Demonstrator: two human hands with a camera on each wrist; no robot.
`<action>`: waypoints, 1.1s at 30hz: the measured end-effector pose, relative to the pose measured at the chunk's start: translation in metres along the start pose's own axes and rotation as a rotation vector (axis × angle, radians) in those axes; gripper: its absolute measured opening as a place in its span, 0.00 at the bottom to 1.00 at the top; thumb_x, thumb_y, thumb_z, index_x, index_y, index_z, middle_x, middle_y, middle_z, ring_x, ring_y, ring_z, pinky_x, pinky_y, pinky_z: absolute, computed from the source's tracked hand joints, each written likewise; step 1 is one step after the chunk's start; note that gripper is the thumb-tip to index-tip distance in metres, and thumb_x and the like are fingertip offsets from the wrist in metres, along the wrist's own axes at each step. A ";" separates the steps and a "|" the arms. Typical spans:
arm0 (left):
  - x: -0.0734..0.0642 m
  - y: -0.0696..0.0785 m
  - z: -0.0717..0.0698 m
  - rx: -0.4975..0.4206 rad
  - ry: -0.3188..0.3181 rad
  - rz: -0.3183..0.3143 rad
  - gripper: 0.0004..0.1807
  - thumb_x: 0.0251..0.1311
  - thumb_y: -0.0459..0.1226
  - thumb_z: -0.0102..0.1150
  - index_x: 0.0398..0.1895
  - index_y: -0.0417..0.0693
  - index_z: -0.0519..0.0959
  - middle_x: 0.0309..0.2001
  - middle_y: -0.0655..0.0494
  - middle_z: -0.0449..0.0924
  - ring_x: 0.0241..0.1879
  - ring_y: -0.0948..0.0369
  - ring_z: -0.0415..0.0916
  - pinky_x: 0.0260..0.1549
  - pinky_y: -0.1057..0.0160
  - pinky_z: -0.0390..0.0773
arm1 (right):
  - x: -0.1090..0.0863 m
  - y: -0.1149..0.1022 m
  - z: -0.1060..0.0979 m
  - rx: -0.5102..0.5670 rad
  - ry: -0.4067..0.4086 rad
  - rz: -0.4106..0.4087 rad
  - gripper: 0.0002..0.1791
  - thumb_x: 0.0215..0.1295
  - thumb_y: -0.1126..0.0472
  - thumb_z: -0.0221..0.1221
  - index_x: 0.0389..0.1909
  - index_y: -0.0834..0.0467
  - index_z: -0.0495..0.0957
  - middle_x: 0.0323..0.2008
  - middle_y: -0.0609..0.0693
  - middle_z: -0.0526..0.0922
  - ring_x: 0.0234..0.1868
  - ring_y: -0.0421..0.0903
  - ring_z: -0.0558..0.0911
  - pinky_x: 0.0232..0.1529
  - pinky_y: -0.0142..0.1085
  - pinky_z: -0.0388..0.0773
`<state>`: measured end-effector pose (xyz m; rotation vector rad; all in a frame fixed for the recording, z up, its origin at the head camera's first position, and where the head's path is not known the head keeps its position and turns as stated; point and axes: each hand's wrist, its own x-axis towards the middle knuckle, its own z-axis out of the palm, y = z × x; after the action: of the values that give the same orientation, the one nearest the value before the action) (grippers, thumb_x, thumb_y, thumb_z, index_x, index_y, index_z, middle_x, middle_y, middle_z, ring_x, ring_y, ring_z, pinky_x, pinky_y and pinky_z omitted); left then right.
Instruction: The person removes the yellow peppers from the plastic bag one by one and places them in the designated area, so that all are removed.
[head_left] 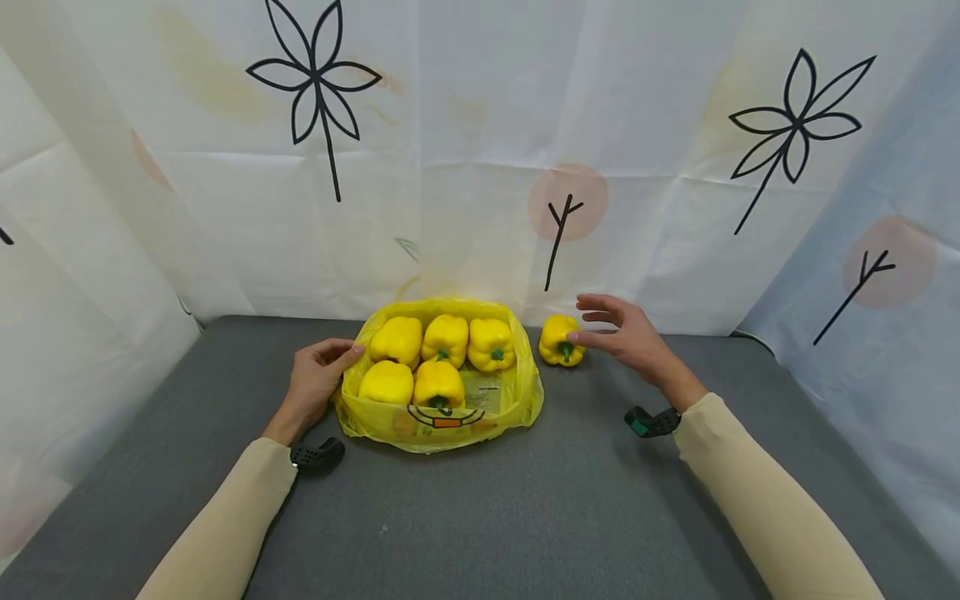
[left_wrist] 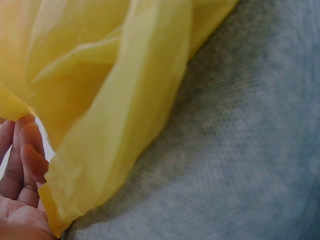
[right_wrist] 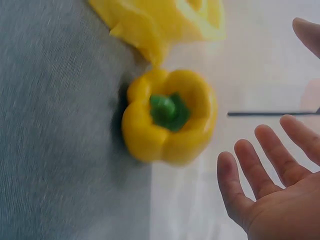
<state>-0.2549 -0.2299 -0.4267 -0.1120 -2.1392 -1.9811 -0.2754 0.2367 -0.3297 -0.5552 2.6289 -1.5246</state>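
Sleeves (head_left: 772, 500) nearest. Left hand (head_left: 315, 379) pinches bag (head_left: 498, 422) rim, 5 peppers (head_left: 397, 339) inside. Right hand (head_left: 632, 340) spread wide beside 1 loose pepper (head_left: 556, 340) on tabletop (head_left: 517, 517); likely firm, light, slick; best gripped round sides.

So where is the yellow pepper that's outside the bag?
In the head view, the loose pepper sits on the grey table, just right of the yellow bag, beside the right hand.

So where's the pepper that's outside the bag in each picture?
Head: the lone pepper is right of centre, between the yellow bag and the right hand.
Left wrist: not in it.
Right wrist: in the middle, green stem towards the camera.
Shared landmark: the yellow bag, at the top in both wrist views.
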 end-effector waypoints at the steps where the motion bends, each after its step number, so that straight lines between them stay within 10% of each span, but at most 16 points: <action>1: 0.000 0.000 0.000 0.003 0.001 0.000 0.15 0.67 0.41 0.67 0.47 0.37 0.84 0.36 0.63 0.83 0.36 0.64 0.79 0.36 0.71 0.82 | 0.000 -0.003 0.002 -0.002 -0.002 -0.009 0.39 0.67 0.56 0.68 0.75 0.59 0.64 0.72 0.59 0.66 0.71 0.62 0.66 0.65 0.60 0.68; 33: -0.001 0.004 0.000 0.018 -0.009 -0.029 0.23 0.68 0.41 0.66 0.54 0.27 0.80 0.36 0.65 0.82 0.38 0.65 0.79 0.37 0.71 0.81 | 0.011 -0.046 0.076 0.047 -0.232 -0.156 0.39 0.63 0.56 0.71 0.71 0.65 0.67 0.68 0.62 0.71 0.66 0.61 0.71 0.65 0.58 0.68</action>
<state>-0.2528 -0.2293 -0.4231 -0.0878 -2.1756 -1.9798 -0.2564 0.1496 -0.3281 -0.8939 2.4187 -1.4553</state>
